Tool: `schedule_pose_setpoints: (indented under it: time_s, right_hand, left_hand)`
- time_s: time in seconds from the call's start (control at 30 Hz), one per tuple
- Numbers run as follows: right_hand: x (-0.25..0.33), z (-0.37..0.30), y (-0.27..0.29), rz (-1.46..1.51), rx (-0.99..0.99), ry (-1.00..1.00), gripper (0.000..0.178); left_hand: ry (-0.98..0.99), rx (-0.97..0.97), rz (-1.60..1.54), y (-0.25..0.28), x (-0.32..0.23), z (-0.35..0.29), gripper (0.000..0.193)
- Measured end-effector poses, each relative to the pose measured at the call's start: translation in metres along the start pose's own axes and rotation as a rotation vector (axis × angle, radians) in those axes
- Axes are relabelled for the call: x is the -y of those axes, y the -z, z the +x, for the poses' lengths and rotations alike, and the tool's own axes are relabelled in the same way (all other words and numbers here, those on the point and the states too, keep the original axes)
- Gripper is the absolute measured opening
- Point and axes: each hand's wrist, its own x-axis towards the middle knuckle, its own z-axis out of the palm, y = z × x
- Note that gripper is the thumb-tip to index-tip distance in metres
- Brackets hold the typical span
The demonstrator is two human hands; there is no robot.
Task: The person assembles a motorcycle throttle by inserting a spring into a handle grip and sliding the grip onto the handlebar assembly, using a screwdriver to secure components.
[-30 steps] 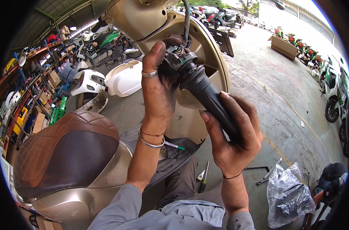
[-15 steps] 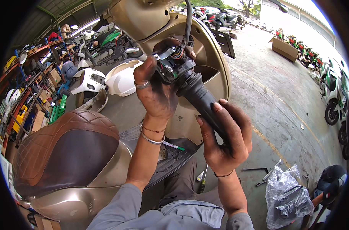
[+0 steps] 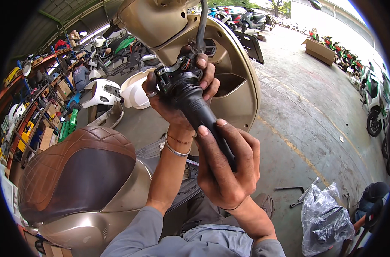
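A black handlebar grip (image 3: 202, 115) slants across the middle of the view. At its upper end sits an opened switch housing (image 3: 178, 79), with small coloured wires showing inside. My left hand (image 3: 171, 112) is closed around this housing, thumb on the left and fingertips on the right. The lower part of the grip lies in my right hand (image 3: 231, 171), its thumb and fingers wrapped round the black rubber. A dark wiring sleeve (image 3: 202, 25) runs upward from the housing. Behind both hands stands the gold front shield (image 3: 248, 100) of a scooter.
The scooter's brown quilted seat (image 3: 77, 171) is at my left. On the floor to the right lie a hex key (image 3: 289, 188), a wrench (image 3: 304, 192) and a clear plastic bag (image 3: 325, 220). Shelves of parts (image 3: 32, 115) line the left; a cardboard box (image 3: 319, 52) lies far right.
Both hands and the grip have moved left and slightly down. The housing has turned, and more of my left fingers now show on its right side.
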Motion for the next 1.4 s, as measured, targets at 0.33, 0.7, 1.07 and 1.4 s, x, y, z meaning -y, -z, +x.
schedule_pose_setpoints:
  time_s: [0.33, 0.7, 1.07, 1.4]
  right_hand:
    - [0.012, -0.001, -0.007, 0.121, 0.043, -0.027, 0.041]
    - [0.009, 0.006, 0.0, 0.531, 0.112, -0.636, 0.045]
    - [0.006, 0.026, 0.014, 0.549, 0.113, -0.608, 0.043]
    - [-0.009, 0.03, 0.036, 0.923, 0.174, -1.089, 0.044]
  left_hand:
    - [0.018, -0.007, -0.131, 0.008, 0.005, -0.001, 0.072]
    - [0.089, -0.254, -0.008, -0.011, -0.005, -0.007, 0.084]
    - [0.127, -0.446, 0.086, -0.029, -0.017, -0.003, 0.074]
    - [0.007, -0.574, 0.398, -0.038, -0.008, -0.002, 0.064]
